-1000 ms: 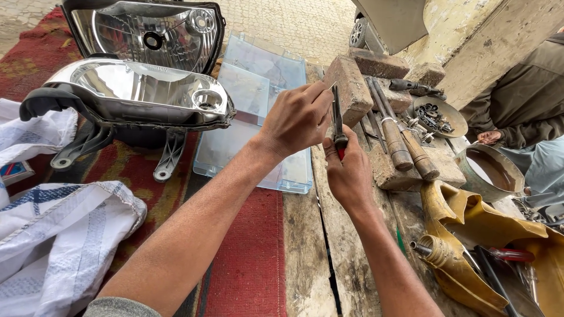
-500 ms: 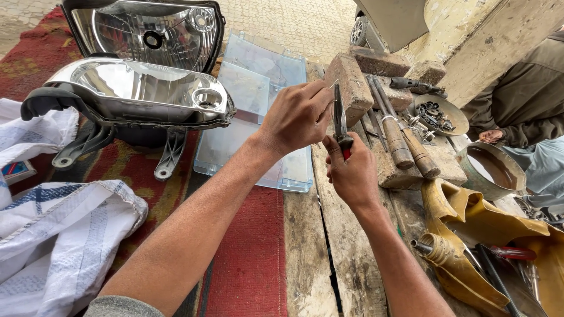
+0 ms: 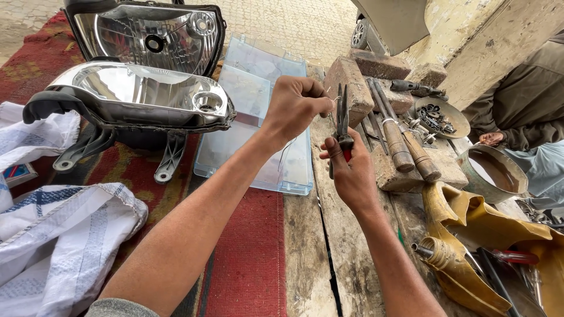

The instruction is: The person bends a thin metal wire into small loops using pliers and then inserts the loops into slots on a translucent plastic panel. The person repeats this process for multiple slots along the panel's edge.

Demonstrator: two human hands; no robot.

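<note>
Left hand (image 3: 296, 105): it is raised over the bench (image 3: 346, 252), fingers together, pinching the end of a thin wire (image 3: 333, 101).
Right hand (image 3: 352, 173): the fingers are clamped on the red handles of the pliers (image 3: 342, 120), which stand upright with the tips up.
Wire: very thin and hard to see, it runs between the left fingers and the tips of the pliers; I cannot tell if the tips grip it.
Behind the hands: a clear plastic lens cover (image 3: 258, 117) lies flat, partly on a red carpet (image 3: 247, 258).
Left side: two chrome headlight reflectors (image 3: 147, 100), one behind the other, and white woven sacks (image 3: 64, 235).
Right side: a brick (image 3: 349, 85), two wooden-handled tools (image 3: 405, 147), a round dish of small metal parts (image 3: 440, 117), a yellow cloth (image 3: 470, 223).
Far right: another person's sleeve (image 3: 523, 105).
</note>
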